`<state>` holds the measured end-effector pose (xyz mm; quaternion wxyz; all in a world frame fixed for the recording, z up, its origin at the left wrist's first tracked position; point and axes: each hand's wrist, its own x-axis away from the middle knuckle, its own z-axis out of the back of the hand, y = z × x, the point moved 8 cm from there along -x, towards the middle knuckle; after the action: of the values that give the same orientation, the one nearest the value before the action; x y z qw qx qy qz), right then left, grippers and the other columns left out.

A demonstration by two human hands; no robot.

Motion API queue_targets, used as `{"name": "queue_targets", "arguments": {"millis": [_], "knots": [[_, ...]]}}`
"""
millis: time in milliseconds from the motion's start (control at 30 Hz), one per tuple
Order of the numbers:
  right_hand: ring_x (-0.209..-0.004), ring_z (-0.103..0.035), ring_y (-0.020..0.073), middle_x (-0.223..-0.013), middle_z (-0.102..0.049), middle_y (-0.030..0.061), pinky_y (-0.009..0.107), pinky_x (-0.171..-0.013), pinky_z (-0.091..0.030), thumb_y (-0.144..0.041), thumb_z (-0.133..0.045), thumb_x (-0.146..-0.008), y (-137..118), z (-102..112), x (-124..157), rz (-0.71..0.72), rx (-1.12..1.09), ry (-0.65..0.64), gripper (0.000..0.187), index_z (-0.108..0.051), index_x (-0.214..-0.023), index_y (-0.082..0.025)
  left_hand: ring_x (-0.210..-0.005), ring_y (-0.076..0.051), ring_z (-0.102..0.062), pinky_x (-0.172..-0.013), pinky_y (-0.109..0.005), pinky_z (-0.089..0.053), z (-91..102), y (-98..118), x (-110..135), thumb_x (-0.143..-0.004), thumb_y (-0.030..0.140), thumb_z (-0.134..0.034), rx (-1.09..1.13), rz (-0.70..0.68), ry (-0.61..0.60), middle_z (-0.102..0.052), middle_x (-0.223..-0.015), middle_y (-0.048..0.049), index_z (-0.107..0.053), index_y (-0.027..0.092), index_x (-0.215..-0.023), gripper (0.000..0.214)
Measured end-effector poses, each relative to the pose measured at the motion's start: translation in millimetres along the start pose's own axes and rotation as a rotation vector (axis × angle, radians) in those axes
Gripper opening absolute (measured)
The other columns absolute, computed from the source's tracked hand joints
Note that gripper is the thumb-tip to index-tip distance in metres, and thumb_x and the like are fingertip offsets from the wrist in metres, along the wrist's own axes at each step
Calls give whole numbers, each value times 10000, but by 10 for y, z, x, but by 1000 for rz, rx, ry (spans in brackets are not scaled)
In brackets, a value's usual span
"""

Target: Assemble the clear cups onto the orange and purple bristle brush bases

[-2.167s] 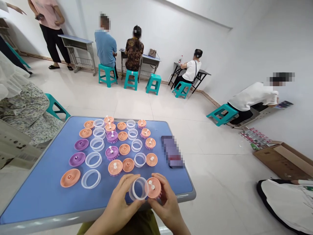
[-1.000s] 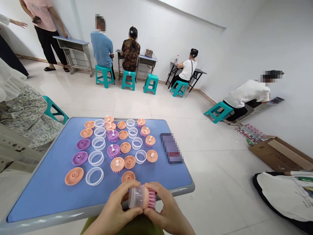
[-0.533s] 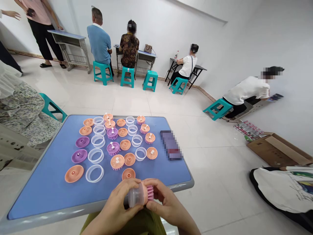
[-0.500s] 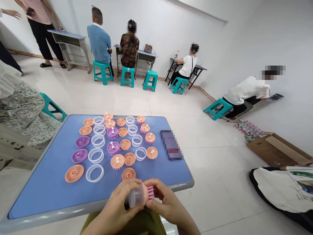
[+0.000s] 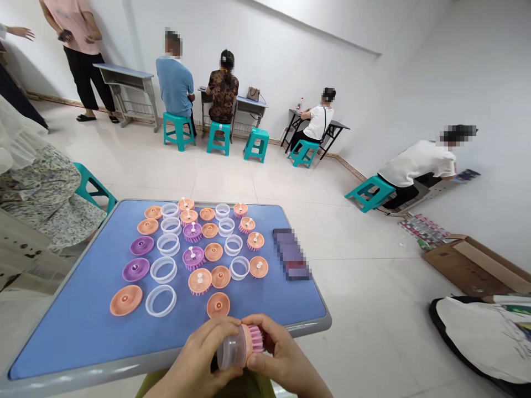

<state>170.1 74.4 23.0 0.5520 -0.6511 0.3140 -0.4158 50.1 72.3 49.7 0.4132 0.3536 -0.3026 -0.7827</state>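
Observation:
At the table's near edge, my left hand (image 5: 207, 351) is wrapped round a clear plastic ring (image 5: 233, 352). My right hand (image 5: 277, 348) grips the orange scrub brush head with pink bristles (image 5: 254, 338), which meets the ring. Both parts lie sideways, bristles toward the right. Just beyond my hands is an orange disc (image 5: 218, 305). Farther up stand rows of orange and purple discs (image 5: 136, 269), clear rings (image 5: 161, 301), and bristled brush heads (image 5: 199, 281) with small white plungers on them.
The blue table (image 5: 78, 337) has a raised grey rim. A pixelated phone (image 5: 291, 254) lies at its right side. A seated person in a floral skirt (image 5: 62, 193) is at the left. Several people sit at desks along the wall. A cardboard box (image 5: 464, 262) stands on the floor at right.
The whole view has shifted slightly, with the table and my hands lower in the picture. Both hands keep their hold on the ring and brush head.

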Motion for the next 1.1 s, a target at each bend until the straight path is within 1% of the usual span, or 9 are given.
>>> {"name": "queue_targets", "arguments": {"millis": [167,333,400,533,600,700,833,967,1100], "knots": [[-782,-577,171,-880,-610,26,293,-718,-471,-369,-680,-671,73,-32,-58,-2,-130,39,385,-578,-1007,-211,-897,-208,-645,-780,-281,-529,-28,-27,5,-637,155,-671,-5,36,29,-677,-998,-31,-540,271,-997,400],[-654,-561,149,-809,-605,13,277,-602,-487,-401,-710,-623,217,13,-113,4,-351,195,422,-582,-986,-227,-1044,-257,-578,-855,-358,-504,-17,-226,68,-631,177,-681,29,225,114,-603,-1153,-97,-448,228,-1169,589],[-600,-549,138,-788,-602,14,286,-580,-486,-413,-727,-600,275,93,-130,28,-477,264,453,-581,-985,-225,-1036,-259,-580,-850,-373,-506,50,-332,119,-656,223,-676,-19,263,189,-600,-1144,-101,-429,215,-1180,579],[-610,-561,138,-817,-612,25,292,-583,-485,-434,-694,-641,361,288,-172,101,-685,346,400,-585,-977,-246,-931,-265,-612,-787,-412,-516,203,-487,209,-755,365,-592,-338,247,345,-642,-1008,-79,-485,223,-1113,400],[-627,-567,130,-800,-610,5,281,-600,-487,-428,-675,-666,399,340,-196,120,-755,347,341,-588,-956,-273,-924,-275,-603,-776,-416,-511,204,-507,211,-781,421,-553,-468,211,362,-642,-995,-91,-497,206,-1107,395],[-631,-568,122,-770,-603,-13,270,-613,-486,-422,-665,-678,436,351,-217,133,-805,323,290,-589,-923,-288,-901,-277,-599,-766,-406,-504,159,-453,163,-806,454,-510,-578,136,359,-649,-956,-102,-513,180,-1067,378],[-635,-569,126,-770,-602,-11,275,-619,-488,-423,-670,-677,458,341,-212,124,-814,321,297,-586,-924,-282,-853,-267,-607,-746,-382,-500,120,-380,75,-804,421,-527,-615,95,355,-651,-892,-85,-525,188,-970,286],[-641,-573,119,-780,-610,-16,258,-614,-486,-412,-698,-657,462,332,-215,95,-868,313,327,-592,-934,-272,-834,-258,-612,-728,-371,-505,118,-378,31,-796,347,-543,-573,108,369,-652,-861,-73,-510,194,-921,200],[-627,-568,104,-799,-617,-15,245,-611,-480,-384,-704,-669,441,312,-216,76,-872,288,325,-596,-948,-257,-815,-231,-629,-690,-337,-526,128,-301,29,-769,288,-551,-494,109,369,-653,-874,-61,-502,201,-909,172]]}}
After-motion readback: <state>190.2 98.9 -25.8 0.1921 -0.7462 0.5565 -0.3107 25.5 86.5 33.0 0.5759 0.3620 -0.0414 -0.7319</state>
